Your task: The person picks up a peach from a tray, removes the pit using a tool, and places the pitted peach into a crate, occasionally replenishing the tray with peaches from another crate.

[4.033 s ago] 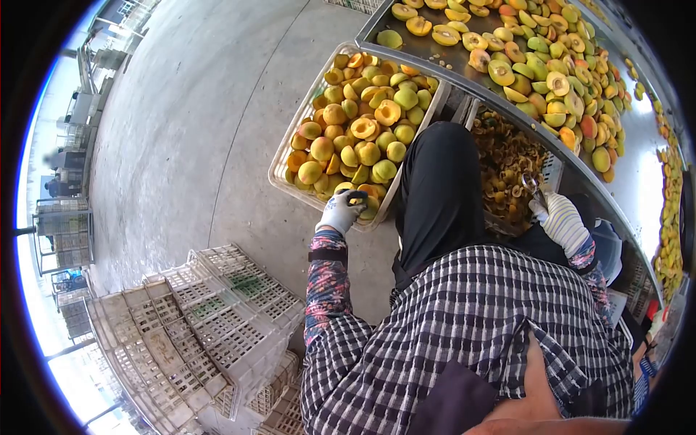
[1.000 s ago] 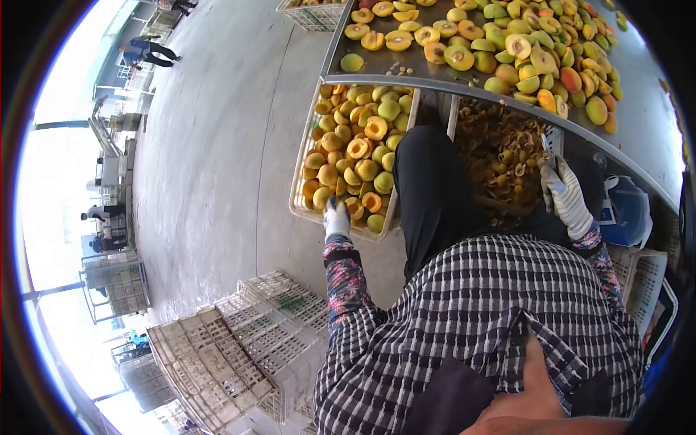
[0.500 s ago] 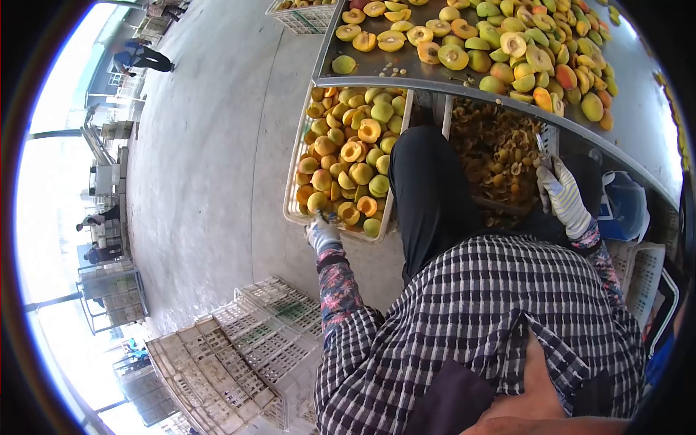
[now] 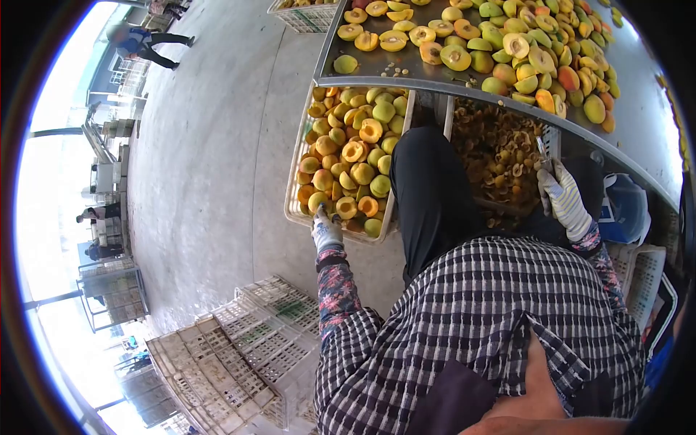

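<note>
Left hand [image 4: 326, 230] at eleven o'clock, fingers on the near rim of the peach-half crate [image 4: 292, 196], grip can't be told. Right hand [image 4: 565, 199] at one o'clock, clenched round a small metal tool [image 4: 541, 148] above the pit crate [image 4: 554, 136].

Single view, head-worn, fisheye with a dark round border. Faces forward and steeply down over the wearer's own checked shirt [image 4: 471, 326]. Close range: left hand [image 4: 326, 230] and right hand [image 4: 565, 197] sit mid-frame. Fruit crate [image 4: 296, 190] and steel table [image 4: 638, 123] toward top; concrete floor [image 4: 210, 145] and stacked empty crates [image 4: 239, 348] left.
</note>
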Demonstrator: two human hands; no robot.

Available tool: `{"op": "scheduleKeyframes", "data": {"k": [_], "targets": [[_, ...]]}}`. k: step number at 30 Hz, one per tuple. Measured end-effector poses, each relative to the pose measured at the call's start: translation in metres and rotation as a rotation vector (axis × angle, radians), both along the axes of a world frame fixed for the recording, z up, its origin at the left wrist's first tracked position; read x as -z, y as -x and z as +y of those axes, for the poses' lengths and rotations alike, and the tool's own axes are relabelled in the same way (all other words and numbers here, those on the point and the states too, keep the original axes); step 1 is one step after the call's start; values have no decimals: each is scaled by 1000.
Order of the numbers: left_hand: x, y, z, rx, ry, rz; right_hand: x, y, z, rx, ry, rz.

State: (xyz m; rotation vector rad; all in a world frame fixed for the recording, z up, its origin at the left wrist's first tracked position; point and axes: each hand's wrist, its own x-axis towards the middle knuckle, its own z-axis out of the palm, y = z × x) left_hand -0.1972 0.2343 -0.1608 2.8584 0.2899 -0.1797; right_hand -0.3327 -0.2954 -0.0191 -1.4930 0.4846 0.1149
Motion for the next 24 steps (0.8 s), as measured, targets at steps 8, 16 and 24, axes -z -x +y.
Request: {"op": "scheduleKeyframes", "data": {"k": [8,16,24], "targets": [[-8,-9,-7,-24,-312,7,-3,0,1,-10,15,13],[7,-25,7,-100,-233,115,-3,0,1,-2,8,20],[-11,-43,-8,23,-406,286,-11,-5,6,-39,56,-49]]}}
